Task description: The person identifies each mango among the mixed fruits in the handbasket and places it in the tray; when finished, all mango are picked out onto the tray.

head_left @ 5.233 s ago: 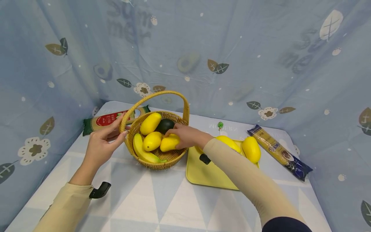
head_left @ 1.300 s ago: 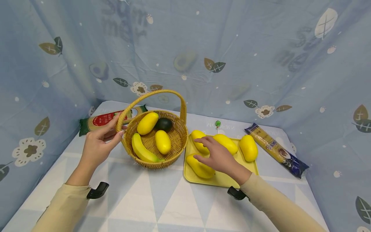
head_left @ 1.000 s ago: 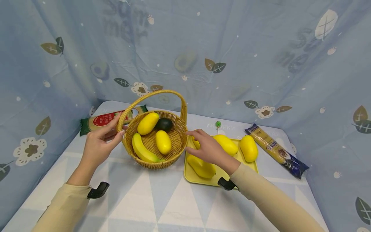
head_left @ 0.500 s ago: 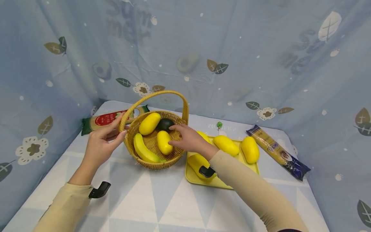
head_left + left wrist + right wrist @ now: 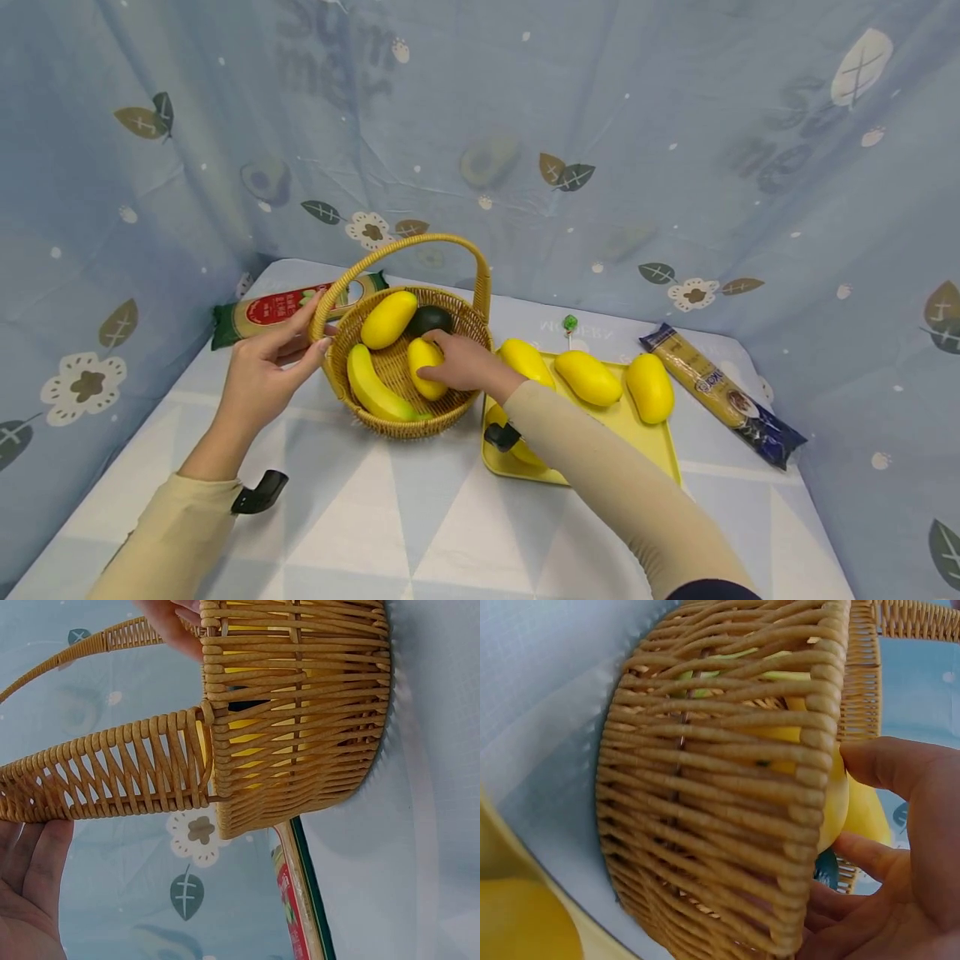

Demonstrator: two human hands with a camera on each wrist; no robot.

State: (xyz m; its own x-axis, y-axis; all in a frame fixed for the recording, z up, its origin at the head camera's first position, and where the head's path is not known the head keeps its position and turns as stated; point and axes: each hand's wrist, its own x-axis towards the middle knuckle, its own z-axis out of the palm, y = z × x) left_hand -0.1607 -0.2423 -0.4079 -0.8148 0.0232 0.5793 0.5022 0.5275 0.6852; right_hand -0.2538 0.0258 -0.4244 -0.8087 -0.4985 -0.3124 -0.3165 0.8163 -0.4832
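A wicker basket [image 5: 408, 428] stands left of the table's middle. My left hand [image 5: 262, 375] holds its handle [image 5: 324, 312] near the left base; in the left wrist view, fingers show at the handle [image 5: 105, 772]. Inside lie a banana [image 5: 372, 387], a dark green avocado [image 5: 430, 319] and two mangoes. One mango [image 5: 389, 320] lies at the back. My right hand [image 5: 468, 367], reaching over the basket's right rim, pinches the nearer mango [image 5: 422, 367] with thumb and fingers. In the right wrist view, thumb and forefinger touch this mango [image 5: 836, 802] behind the basket wall.
A yellow tray [image 5: 637, 442] with several yellow fruits sits right of the basket, partly under my right forearm. Pasta packs lie behind the basket [image 5: 266, 311] and at far right [image 5: 720, 392]. A green lollipop [image 5: 571, 323] is behind the tray.
Earlier my right hand held a yellow fruit in the basket; later a fruit lies front-left on the tray. Since then the hand has moved left from the tray onto another mango. My left hand stays put.
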